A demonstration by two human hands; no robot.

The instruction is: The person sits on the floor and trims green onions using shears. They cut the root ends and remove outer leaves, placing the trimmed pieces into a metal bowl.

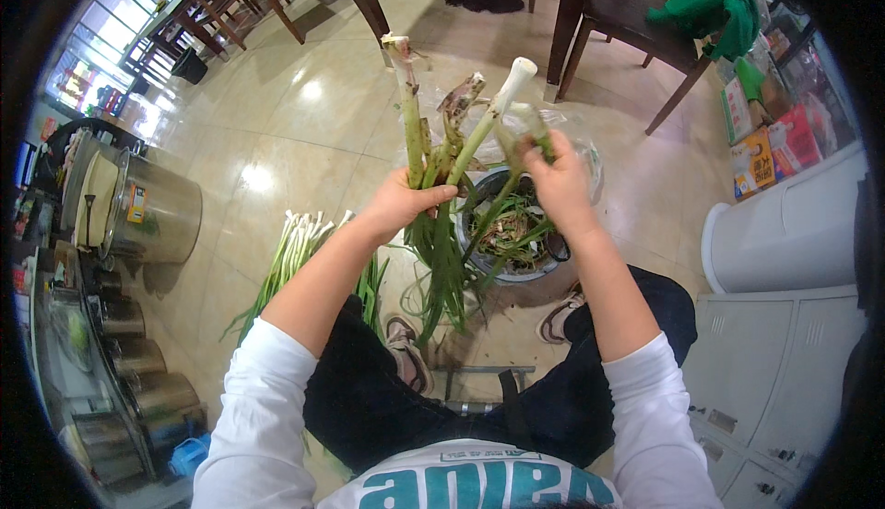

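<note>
My left hand (408, 201) grips a bunch of leek-like green onions (477, 135), their pale root ends up and long green leaves hanging down. Some stalks in the bunch carry brown, withered outer layers. To its right, my right hand (561, 180) is closed on a strip of loose outer leaf (529, 135); motion blurs it, so the exact grip is unclear. Below my hands stands a round metal basin (508, 275) holding leaf scraps and trimmings (515, 229). Cleaner green onions (304, 232) lie in a pile on the floor, partly behind my left forearm.
Clear plastic sheeting (588, 153) lies around the basin. A large steel pot (162, 208) and shelving (90, 343) stand at left. Brown chairs (622, 14), one with a green cloth (726, 18), are ahead. Grey lockers (747, 357) and a white barrel (781, 246) line the right.
</note>
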